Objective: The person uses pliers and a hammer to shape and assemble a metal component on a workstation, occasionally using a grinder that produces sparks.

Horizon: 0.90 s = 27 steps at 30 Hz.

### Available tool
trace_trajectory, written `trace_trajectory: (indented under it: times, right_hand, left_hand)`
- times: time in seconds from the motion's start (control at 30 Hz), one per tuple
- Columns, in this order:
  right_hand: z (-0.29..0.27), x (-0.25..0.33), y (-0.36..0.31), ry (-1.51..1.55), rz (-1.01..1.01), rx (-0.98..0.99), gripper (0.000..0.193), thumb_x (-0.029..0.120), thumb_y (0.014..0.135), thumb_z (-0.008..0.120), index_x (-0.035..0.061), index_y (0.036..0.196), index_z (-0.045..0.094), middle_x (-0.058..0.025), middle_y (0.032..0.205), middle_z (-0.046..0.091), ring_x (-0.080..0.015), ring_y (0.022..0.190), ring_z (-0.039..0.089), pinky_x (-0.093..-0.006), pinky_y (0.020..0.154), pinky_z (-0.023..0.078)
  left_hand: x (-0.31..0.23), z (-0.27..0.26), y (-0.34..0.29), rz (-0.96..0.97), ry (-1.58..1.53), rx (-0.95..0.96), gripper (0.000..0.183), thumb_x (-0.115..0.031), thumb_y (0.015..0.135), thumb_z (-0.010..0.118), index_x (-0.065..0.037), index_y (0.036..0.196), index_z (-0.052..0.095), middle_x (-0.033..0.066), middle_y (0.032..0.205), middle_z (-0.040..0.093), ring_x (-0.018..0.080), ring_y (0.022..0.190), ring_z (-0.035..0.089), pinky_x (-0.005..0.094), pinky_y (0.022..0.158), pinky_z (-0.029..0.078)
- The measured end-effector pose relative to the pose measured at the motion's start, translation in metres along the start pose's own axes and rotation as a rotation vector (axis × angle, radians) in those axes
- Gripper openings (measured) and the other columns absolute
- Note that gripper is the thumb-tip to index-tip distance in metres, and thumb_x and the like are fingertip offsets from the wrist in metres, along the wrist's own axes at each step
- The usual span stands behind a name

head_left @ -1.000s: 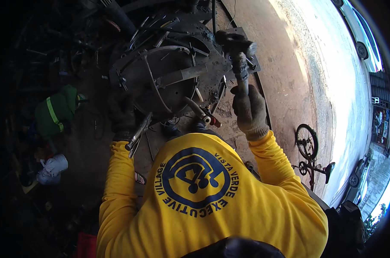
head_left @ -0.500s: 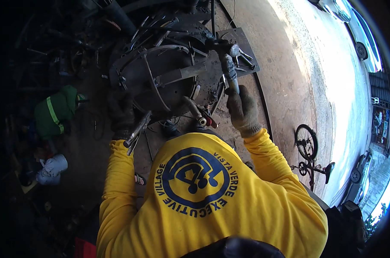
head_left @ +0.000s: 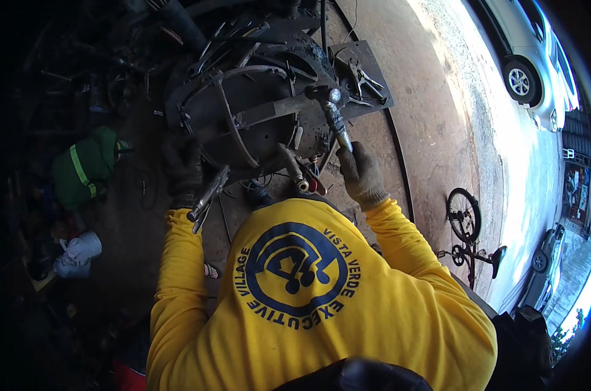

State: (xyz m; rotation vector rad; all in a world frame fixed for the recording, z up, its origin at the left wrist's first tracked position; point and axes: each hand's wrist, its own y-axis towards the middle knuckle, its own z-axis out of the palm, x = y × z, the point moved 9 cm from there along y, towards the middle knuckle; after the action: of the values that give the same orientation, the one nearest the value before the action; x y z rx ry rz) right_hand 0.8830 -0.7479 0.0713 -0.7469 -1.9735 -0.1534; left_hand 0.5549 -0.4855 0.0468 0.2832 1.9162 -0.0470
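My right hand (head_left: 362, 174), in a grey-brown work glove, grips a hammer (head_left: 338, 128) by its handle. The hammer's metal head lies over the right end of a flat bar (head_left: 276, 111) on the dark metal work table (head_left: 267, 137); I cannot tell if they touch. A curved metal frame (head_left: 227, 112) of bent bars rests across the table top. My left hand (head_left: 183, 171), in a dark glove, is at the table's near left edge beside that frame. Its fingers are lost in shadow. Locking pliers (head_left: 209, 196) slant beside the left wrist; what holds them is unclear.
More locking pliers (head_left: 362, 79) lie on a plate at the table's right. A torch-like tool (head_left: 294, 171) hangs at the near edge. A person in green (head_left: 85, 166) is at the left. A bicycle (head_left: 464, 225) and a car (head_left: 526, 72) stand at the right.
My right hand and the hammer have shifted slightly left and nearer me, uncovering the pliers on the plate. My left hand stays about where it was. A car has moved further into view.
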Motion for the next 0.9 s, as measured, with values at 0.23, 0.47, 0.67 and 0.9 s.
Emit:
trace_trajectory:
  times: [0.23,0.47,0.67,0.9]
  right_hand:
    - [-0.021,0.022,0.000,0.284,-0.081,-0.062,0.042,0.041,0.102,0.049,0.0007,0.104,0.060,0.0005,0.066,0.052,-0.0076,0.056,0.047,-0.0249,0.051,0.037]
    - [-0.030,0.125,0.027,0.439,-0.433,0.045,0.039,0.028,0.104,0.045,-0.0049,0.121,0.056,-0.0065,0.082,0.060,-0.0127,0.065,0.055,-0.0268,0.058,0.045]
    - [-0.016,0.289,0.031,0.168,-0.872,-0.097,0.046,0.015,0.098,0.054,-0.0048,0.138,0.042,-0.0146,0.097,0.064,-0.0197,0.083,0.065,-0.0305,0.075,0.054]
    - [0.042,0.313,0.018,-0.336,-1.093,0.284,0.054,0.015,0.090,0.068,0.0056,0.140,0.051,-0.0194,0.123,0.062,-0.0323,0.104,0.068,-0.0371,0.090,0.056]
  left_hand:
    - [-0.008,0.003,-0.004,-0.034,0.010,0.000,0.050,-0.020,0.088,0.076,-0.003,0.128,0.050,0.0074,0.114,0.064,0.0188,0.107,0.060,0.0354,0.097,0.046]
    - [-0.067,-0.055,0.024,0.094,0.070,-0.238,0.051,-0.039,0.095,0.064,-0.003,0.131,0.055,0.0115,0.127,0.059,0.0209,0.117,0.056,0.0347,0.103,0.043]
    - [-0.273,0.008,0.019,0.459,-0.249,0.327,0.045,-0.030,0.098,0.062,-0.003,0.133,0.054,0.0139,0.126,0.059,0.0225,0.118,0.057,0.0371,0.101,0.046]
    - [-0.225,-0.053,0.010,0.157,-0.311,0.115,0.044,-0.021,0.095,0.065,-0.003,0.134,0.051,0.0121,0.116,0.061,0.0180,0.103,0.063,0.0331,0.083,0.055]
